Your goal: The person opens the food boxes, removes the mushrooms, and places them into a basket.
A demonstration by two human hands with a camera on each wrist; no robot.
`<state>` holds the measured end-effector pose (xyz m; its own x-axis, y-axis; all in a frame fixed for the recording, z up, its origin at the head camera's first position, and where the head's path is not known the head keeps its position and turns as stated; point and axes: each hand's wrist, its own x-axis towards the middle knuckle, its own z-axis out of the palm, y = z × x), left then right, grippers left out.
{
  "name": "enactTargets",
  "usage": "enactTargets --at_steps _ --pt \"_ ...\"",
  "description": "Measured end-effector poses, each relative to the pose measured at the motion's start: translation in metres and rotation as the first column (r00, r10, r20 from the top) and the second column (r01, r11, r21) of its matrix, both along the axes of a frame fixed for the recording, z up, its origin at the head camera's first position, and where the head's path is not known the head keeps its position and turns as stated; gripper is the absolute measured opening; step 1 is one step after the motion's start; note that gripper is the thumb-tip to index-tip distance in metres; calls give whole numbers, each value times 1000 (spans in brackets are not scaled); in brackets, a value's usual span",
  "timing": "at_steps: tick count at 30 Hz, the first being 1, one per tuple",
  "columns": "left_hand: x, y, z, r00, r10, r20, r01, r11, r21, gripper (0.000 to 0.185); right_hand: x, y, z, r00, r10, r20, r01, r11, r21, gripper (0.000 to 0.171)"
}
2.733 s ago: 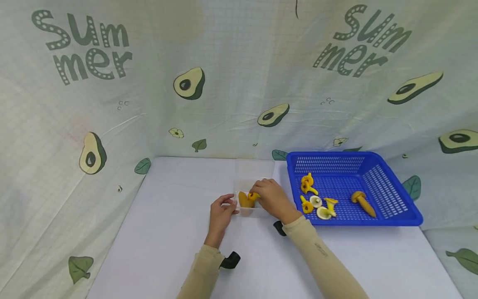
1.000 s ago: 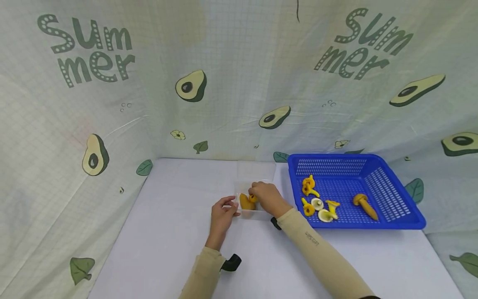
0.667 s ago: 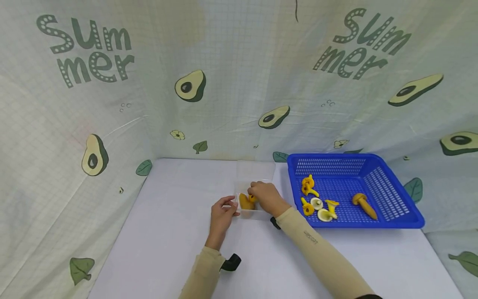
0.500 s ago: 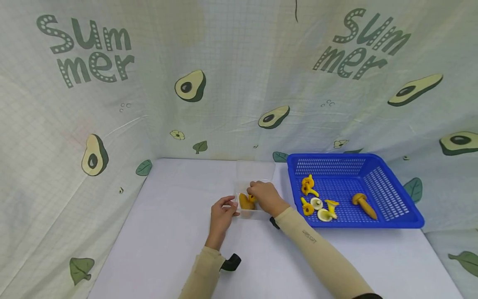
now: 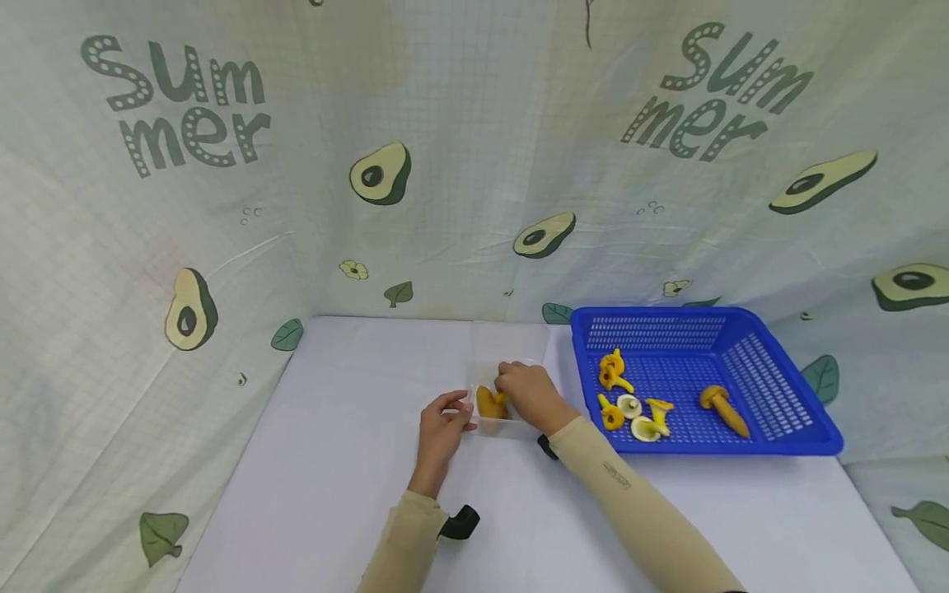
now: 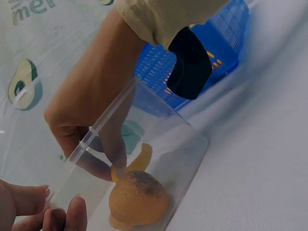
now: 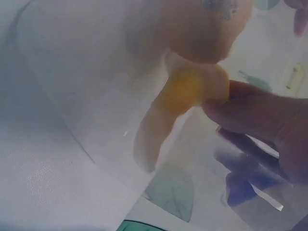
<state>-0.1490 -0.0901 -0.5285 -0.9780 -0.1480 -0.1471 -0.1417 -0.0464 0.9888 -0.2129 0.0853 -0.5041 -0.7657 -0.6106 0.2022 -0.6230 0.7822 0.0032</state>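
A clear plastic box (image 5: 493, 428) stands on the table with its lid raised behind it. My left hand (image 5: 441, 430) pinches the box's left wall near the rim, thumb on one side and fingers on the other. A brown mushroom (image 5: 486, 403) lies inside on the left; the left wrist view shows its rounded, dark-patched cap (image 6: 139, 197) through the wall. My right hand (image 5: 530, 394) reaches into the box, its thumb and fingertips pinching a small yellow chanterelle mushroom (image 7: 185, 91) close beside the brown one. In the right wrist view the chanterelle's curved stem points down, seen hazily through the plastic.
To the right, a blue perforated basket (image 5: 804, 403) holds several yellow chanterelles (image 5: 612, 369), pale-capped mushrooms (image 5: 645, 427) and a brown long-stemmed mushroom (image 5: 723, 410). Behind the white table (image 5: 341, 461) hangs a printed cloth (image 5: 445, 99).
My right hand has moved the chanterelle lower into the box and turned it, so its dark centre no longer shows. My left hand keeps its grip on the box wall.
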Motion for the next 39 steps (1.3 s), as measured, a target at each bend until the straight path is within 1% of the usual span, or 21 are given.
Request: enactTargets --at_steps 5,9,11,16,18,22,25,32,39 --pt "2 1 1 1000 4 -12 -3 1000 22 32 4 3 0 999 -28 -27 27 999 -27 10" --pt "2 1 2 1000 3 -16 -3 1000 24 32 7 5 5 998 -57 -36 54 996 -74 11" --pt "1 1 2 1000 1 -16 -1 1000 23 32 9 6 8 997 -65 -44 60 991 -118 11" --pt "0 2 2 1000 2 -9 -1 1000 10 31 16 10 18 993 -78 -86 54 966 -253 10" --pt "-1 2 2 1000 6 -2 -6 1000 1 30 20 12 22 991 -92 -93 61 955 -290 10" --pt "0 1 1 1000 16 9 -16 1000 -17 27 31 16 32 987 -134 -94 90 925 -370 10" --pt "0 1 0 1000 21 15 -21 999 -27 25 37 20 38 980 -160 -118 96 901 -423 8" --pt "1 1 4 1000 29 10 -29 999 -28 24 47 32 44 964 -185 -192 74 876 -476 11" --pt "2 2 5 999 41 19 -40 999 -34 25 54 48 50 956 -223 -192 99 859 -502 17"
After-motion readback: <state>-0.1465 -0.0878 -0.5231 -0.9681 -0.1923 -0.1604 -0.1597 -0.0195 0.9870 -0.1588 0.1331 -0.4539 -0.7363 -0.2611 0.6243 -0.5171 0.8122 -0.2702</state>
